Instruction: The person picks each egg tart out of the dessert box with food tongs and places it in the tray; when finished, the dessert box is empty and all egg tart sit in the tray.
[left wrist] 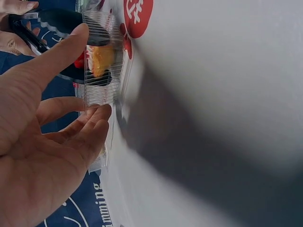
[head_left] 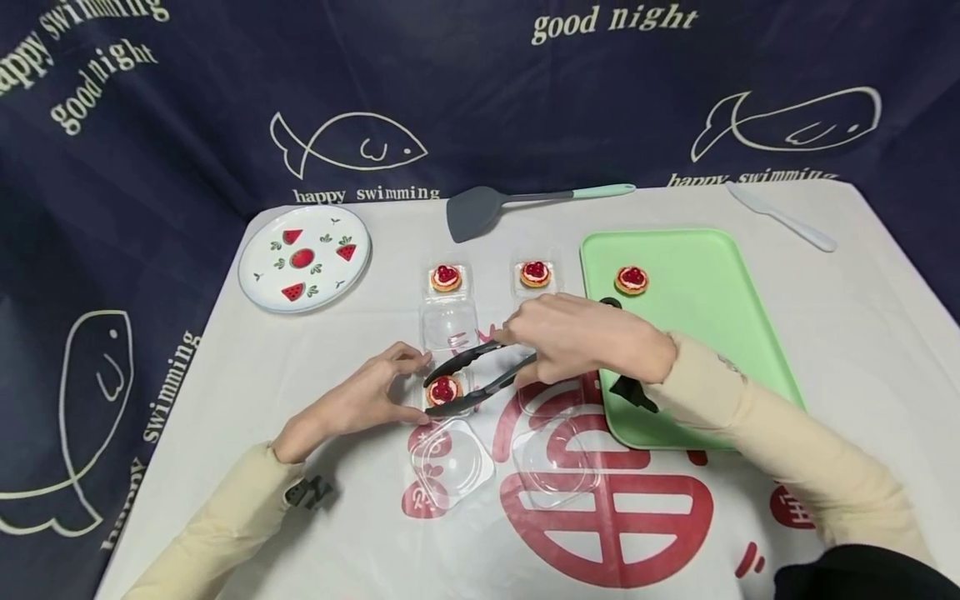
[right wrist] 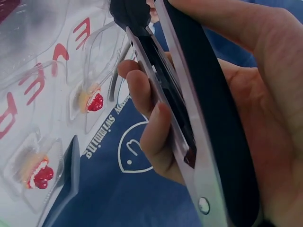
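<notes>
My left hand (head_left: 367, 396) holds a small clear plastic box (left wrist: 100, 97), thumb at one side and fingertips at the other. Inside it is a tart (head_left: 444, 392) with a white and red top. My right hand (head_left: 573, 337) grips black-and-metal tongs (right wrist: 213, 109) by the handles. Their dark tips (head_left: 448, 407) reach into the box, one on each side of the tart. The box's hinged lid (head_left: 453, 467) lies folded back toward me. Two more tarts, a left one (head_left: 446, 278) and a right one (head_left: 536, 273), sit in open clear boxes farther back.
On the green tray (head_left: 705, 350) at the right is another tart (head_left: 632, 280). An open clear box (head_left: 555, 471) lies right of the held one. Behind are a spatula (head_left: 476, 212) and a pale knife (head_left: 783, 218). Patterned plates (head_left: 330, 279) stand at the back left.
</notes>
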`<state>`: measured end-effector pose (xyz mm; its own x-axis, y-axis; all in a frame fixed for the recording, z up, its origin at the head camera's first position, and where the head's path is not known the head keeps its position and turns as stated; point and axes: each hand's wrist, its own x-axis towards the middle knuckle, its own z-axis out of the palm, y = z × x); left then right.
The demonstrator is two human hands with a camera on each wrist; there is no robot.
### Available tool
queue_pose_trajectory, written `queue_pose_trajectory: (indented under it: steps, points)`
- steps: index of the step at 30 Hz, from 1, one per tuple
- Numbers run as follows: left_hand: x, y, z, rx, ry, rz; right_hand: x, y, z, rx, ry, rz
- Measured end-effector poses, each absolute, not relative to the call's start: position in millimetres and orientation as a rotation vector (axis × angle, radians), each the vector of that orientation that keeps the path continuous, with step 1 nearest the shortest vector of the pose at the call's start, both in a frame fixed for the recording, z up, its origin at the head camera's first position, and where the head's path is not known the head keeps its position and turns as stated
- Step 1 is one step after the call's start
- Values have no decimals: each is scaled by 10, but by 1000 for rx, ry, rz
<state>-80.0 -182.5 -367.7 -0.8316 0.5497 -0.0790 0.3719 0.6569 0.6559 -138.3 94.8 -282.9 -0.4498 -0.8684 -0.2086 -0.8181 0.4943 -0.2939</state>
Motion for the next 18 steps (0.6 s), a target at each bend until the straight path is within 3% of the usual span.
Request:
queue_pose_trajectory:
  steps: [8, 18]
  points:
    - [-784, -1836, -3692, 759, 2634, 922, -1507, 1249, -2782, -1422, 2351, -485]
    - [-772, -1819, -3685, 769, 2634, 916, -1592, 1988, -2645, -1307, 2576, -542]
